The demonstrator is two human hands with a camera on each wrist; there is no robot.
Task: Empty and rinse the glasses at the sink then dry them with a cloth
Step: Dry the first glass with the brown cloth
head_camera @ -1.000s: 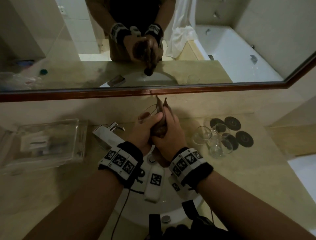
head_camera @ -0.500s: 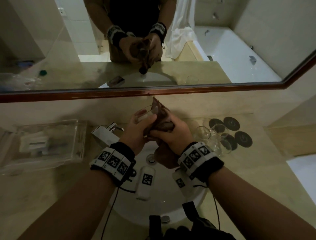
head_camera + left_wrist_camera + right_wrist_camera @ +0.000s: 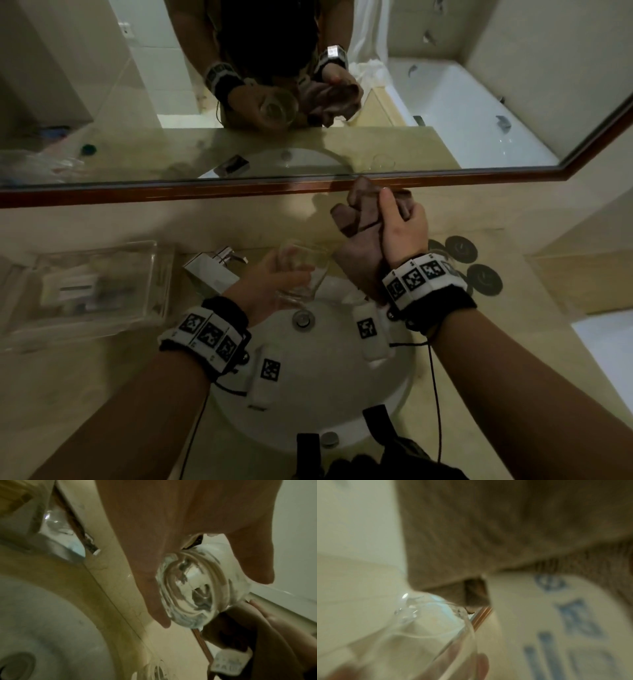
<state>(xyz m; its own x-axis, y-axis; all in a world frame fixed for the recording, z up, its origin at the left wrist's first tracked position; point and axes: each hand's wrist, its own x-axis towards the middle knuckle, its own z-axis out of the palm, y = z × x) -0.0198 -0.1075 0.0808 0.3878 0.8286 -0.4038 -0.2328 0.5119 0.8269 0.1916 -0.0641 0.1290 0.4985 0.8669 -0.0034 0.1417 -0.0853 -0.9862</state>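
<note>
Your left hand (image 3: 270, 284) grips the tumbler glass (image 3: 301, 272), tilted over the sink (image 3: 342, 404) | your right hand (image 3: 404, 226) clutches the brown cloth (image 3: 359, 219), just right of it | more glasses (image 3: 448, 265) far right on the table (image 3: 534, 342)

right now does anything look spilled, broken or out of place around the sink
Nothing stands out. The left hand holds an intact glass over the sink, and the right hand grips the brown cloth clear of it. No spill or crack shows, though the wrist views are blurred.
</note>
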